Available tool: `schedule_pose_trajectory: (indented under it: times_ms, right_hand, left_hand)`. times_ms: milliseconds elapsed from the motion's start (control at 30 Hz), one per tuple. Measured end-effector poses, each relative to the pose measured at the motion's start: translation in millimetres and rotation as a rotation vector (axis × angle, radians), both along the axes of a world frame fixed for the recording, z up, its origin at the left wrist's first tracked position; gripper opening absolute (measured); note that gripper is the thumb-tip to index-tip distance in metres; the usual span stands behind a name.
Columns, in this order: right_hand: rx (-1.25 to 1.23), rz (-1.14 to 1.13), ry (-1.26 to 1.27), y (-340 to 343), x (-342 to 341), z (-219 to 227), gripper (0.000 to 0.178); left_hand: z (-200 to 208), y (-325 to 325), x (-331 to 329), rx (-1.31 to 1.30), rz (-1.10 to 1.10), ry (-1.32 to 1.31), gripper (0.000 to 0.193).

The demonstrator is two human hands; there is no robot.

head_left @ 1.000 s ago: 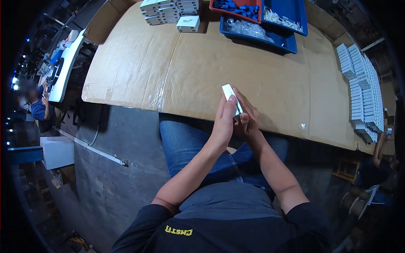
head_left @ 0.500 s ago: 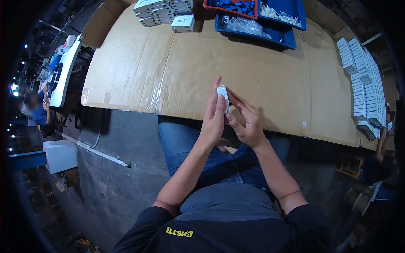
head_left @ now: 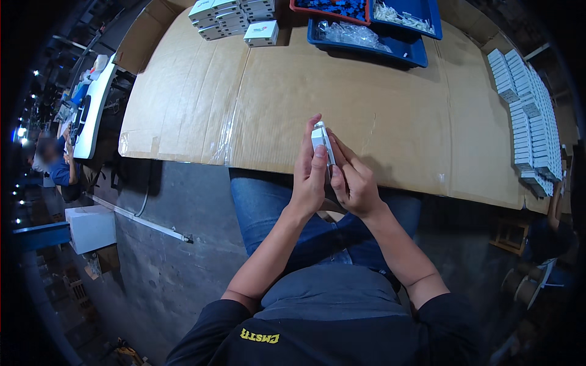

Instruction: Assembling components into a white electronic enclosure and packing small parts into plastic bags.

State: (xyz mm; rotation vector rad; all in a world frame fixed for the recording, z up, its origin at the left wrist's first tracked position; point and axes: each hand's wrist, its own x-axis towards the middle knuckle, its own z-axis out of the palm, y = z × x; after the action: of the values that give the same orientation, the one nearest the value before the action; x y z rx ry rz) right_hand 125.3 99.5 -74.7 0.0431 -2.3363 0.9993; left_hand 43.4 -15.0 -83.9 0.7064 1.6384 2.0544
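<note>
Between my two hands, just above the near edge of the cardboard-covered table [head_left: 293, 116], I hold a small white box-shaped piece [head_left: 319, 135] on its edge. My left hand [head_left: 310, 174] wraps its left side, thumb laid along the near face. From the other side my right hand [head_left: 354, 180] closes in, its thumb and fingers against the piece's right side. A dark gap shows along the piece near the right fingers. The right fingertips are partly hidden behind it.
White boxes [head_left: 261, 35] are stacked at the back left. Farther right sit a red tray [head_left: 332, 14] of blue parts, a blue tray [head_left: 406, 56] with clear plastic bags, and another with white pieces. Tall stacks of white pieces [head_left: 530, 125] line the right edge. People work at both sides.
The white piece has turned slightly in my hands, showing more of its broad face. My right thumb and fingers have shifted along its side.
</note>
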Motion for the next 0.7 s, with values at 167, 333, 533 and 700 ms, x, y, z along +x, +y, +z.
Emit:
schedule_pose_trajectory:
  times_ms: [167,333,533,700]
  right_hand:
    - [-0.345,0.09,-0.025,-1.3,-0.1,8.0,0.044]
    - [-0.915,-0.091,-0.125,-1.5,-2.5,10.5,0.048]
    - [-1.316,0.017,-0.281,-10.0,-4.2,22.1,0.045]
    - [-1.524,-0.012,-0.23,-31.0,-4.1,25.5,0.058]
  left_hand:
    - [18.4,1.8,1.7,-0.013,-0.01,-0.029,0.07]
    - [11.4,-0.2,-3.8,0.058,-0.033,0.157,0.095]
    - [-3.5,1.2,-3.1,-0.008,-0.028,0.344,0.106]
    - [-5.9,-2.4,-3.9,-0.117,0.142,0.505,0.101]
